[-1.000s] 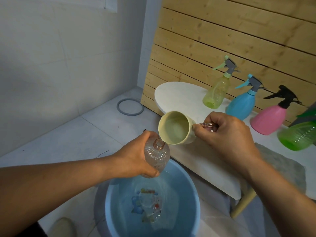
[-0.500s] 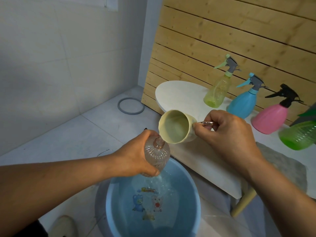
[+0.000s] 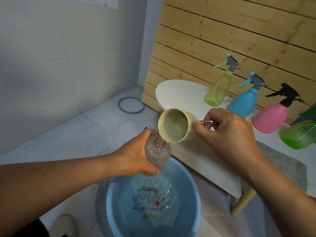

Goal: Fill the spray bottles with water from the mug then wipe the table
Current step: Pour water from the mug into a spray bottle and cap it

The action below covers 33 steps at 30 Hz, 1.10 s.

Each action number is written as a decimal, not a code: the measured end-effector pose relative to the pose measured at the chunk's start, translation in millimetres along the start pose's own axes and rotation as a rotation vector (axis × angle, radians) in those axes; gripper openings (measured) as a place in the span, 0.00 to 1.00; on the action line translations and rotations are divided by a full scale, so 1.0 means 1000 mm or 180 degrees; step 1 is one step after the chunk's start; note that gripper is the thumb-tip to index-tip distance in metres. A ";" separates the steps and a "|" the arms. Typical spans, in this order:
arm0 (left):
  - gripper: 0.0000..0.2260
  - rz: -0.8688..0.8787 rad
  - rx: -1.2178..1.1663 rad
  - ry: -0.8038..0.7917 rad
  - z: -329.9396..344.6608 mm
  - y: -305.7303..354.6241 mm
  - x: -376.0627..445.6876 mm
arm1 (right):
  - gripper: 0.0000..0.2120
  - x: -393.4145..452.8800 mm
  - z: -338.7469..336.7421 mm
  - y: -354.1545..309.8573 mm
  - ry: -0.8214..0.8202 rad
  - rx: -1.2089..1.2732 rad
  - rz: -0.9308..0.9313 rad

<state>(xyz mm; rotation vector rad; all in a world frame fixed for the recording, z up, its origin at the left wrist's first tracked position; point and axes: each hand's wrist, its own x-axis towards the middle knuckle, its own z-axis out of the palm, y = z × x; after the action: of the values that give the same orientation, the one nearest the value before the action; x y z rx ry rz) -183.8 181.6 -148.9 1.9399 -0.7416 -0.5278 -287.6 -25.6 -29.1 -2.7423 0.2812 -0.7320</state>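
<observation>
— Pale floor tiles, a grey wall, pine slats behind a white table (image 3: 179,93). Where does the filling happen?

— Over a blue basin (image 3: 191,218) directly below the left hand (image 3: 135,156). Left hand clamped round a clear ribbed bottle (image 3: 158,153), neck up and uncapped. Right hand (image 3: 227,130) closed on the metal handle of a cream mug (image 3: 174,125), tipped far over, lip touching the bottle's neck.

— Handling?

— Probably thin, springy plastic: light when empty, heavier with each pour, slippery once wet. Best gripped around the ribbed shoulder, as now, without squeezing. Mug looks rigid; handle thin, so likely a pinch grip with some wobble.

— Anything unclear?

— Water level in the bottle hard to read through the ribs. Stream at the neck barely visible; rippled water in the basin suggests spill. Bottle's base hidden behind left fingers (image 3: 150,171). Beyond the right hand, four capped bottles on the table: yellow-green (image 3: 216,93), blue (image 3: 242,105), pink (image 3: 270,118), and green (image 3: 299,135), the last cut off by the frame edge. Fill levels impossible to judge. Grey cloth (image 3: 287,166) beside the right forearm.
</observation>
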 end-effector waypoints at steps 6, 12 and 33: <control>0.42 0.0045 -0.0079 0.0087 -0.003 0.000 -0.001 | 0.18 0.010 0.003 0.015 -0.0553 0.1340 0.1053; 0.42 0.0094 -0.0009 0.0165 -0.012 -0.001 -0.004 | 0.19 0.014 0.018 0.043 -0.0759 0.1780 0.1573; 0.42 0.0015 0.0050 0.0227 -0.009 0.012 -0.018 | 0.13 -0.058 0.099 0.071 -0.1163 -0.1263 -0.0572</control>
<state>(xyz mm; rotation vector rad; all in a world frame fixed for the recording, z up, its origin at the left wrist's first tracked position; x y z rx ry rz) -194.7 195.6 -132.9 1.9607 -0.7067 -0.4490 -294.8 -54.9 -160.7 -3.2381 0.1076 -0.2147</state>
